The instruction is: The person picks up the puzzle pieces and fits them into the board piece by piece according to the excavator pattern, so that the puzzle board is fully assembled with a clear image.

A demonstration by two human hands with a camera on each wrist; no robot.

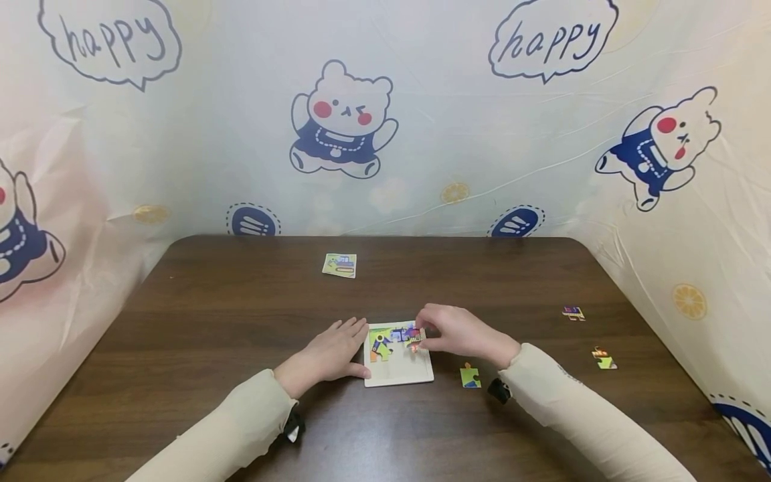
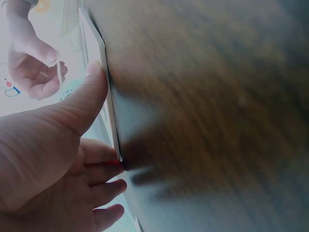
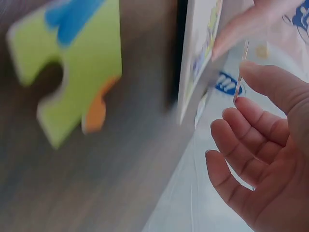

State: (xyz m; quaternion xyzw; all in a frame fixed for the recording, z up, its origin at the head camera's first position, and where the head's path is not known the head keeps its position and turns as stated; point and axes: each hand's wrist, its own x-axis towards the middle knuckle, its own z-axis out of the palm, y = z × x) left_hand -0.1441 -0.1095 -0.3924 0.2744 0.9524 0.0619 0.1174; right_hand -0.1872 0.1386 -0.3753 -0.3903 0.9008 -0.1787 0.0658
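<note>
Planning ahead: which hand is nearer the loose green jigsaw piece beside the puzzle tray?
Right. The right hand is just beyond the green jigsaw piece; the left hand is across the puzzle tray, at its left edge.

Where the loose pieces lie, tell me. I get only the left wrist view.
Observer: Three loose pieces lie on the table, all to the right of the tray.
Operator: Describe the one nearest the tray.
Observer: From the right wrist view, that green piece bears a blue patch and an orange tab.
Operator: Now report what lies in the tray.
Observer: By the head view, set pieces cover its far left corner, while the part nearest the person is bare.
</note>
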